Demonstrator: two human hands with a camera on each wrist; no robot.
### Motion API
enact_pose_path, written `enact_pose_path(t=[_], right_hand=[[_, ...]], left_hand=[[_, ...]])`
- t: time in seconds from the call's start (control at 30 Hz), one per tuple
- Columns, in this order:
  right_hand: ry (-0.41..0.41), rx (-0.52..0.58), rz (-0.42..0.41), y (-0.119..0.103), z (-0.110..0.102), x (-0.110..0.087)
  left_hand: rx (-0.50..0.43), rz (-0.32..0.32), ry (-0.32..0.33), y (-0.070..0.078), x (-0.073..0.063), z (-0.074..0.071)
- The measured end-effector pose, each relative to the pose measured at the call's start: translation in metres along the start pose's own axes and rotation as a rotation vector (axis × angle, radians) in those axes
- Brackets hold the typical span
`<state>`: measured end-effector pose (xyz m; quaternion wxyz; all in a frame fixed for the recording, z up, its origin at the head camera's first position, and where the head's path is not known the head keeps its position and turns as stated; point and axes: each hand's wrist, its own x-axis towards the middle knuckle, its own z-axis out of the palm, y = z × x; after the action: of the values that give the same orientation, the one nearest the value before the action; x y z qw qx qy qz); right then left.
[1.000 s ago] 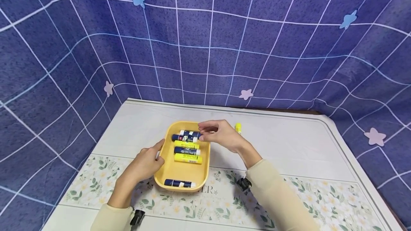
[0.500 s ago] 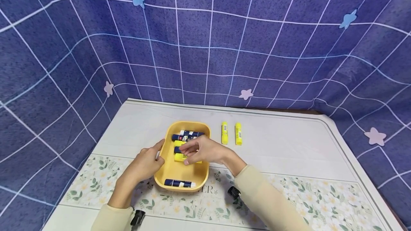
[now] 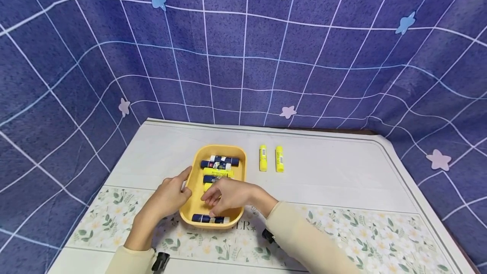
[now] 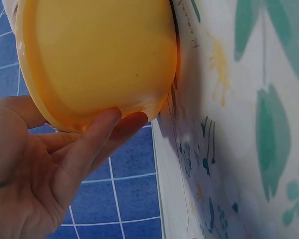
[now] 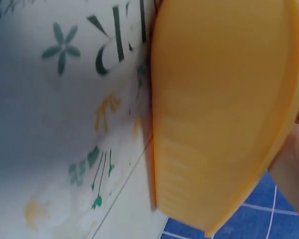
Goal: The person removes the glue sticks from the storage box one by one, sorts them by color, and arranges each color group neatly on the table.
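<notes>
Navy glue stick (image 3: 201, 218) lies crosswise in the yellow tray (image 3: 195, 202), near end; left hand (image 3: 167, 196) grips the tray's left side — right hand (image 3: 230, 193), nearer, hangs over its right side, thumb over the stick, apart from the fingertips

L hand (image 3: 166, 197) in a pinch, palm inward; R hand (image 3: 230, 193) back up w/ fingers (image 3: 213, 190) bent.

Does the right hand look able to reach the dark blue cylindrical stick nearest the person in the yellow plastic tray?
Probably yes: the right hand is over the open tray, close to the stick, and nothing visibly blocks it.
</notes>
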<state>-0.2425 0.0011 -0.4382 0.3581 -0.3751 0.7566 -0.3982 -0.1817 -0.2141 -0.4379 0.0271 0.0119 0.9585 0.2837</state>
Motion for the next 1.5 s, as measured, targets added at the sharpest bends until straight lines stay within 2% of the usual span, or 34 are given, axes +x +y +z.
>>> enact_pose_path(t=[0.13,0.33,0.73,1.13,1.33,1.5], right_hand=[[-0.013,-0.103,0.037,-0.002,0.007,0.003],[-0.024,-0.165,0.093,-0.004,0.014,0.004],[-0.031,-0.233,0.079,-0.004,0.02,0.006],[-0.014,-0.437,0.025,-0.006,0.026,0.009],[0.012,-0.423,0.021,-0.006,0.027,0.009],[0.042,-0.288,0.033,-0.004,0.029,0.008]], left_hand=[[-0.001,0.001,0.001,0.001,0.0,0.0],[-0.009,-0.003,-0.003,0.002,-0.001,0.0],[-0.004,0.015,0.0,0.001,0.002,-0.001],[-0.012,0.014,-0.005,0.001,0.0,-0.002],[-0.017,0.028,-0.004,0.0,0.0,-0.003],[-0.018,0.015,-0.011,-0.003,-0.002,-0.002]])
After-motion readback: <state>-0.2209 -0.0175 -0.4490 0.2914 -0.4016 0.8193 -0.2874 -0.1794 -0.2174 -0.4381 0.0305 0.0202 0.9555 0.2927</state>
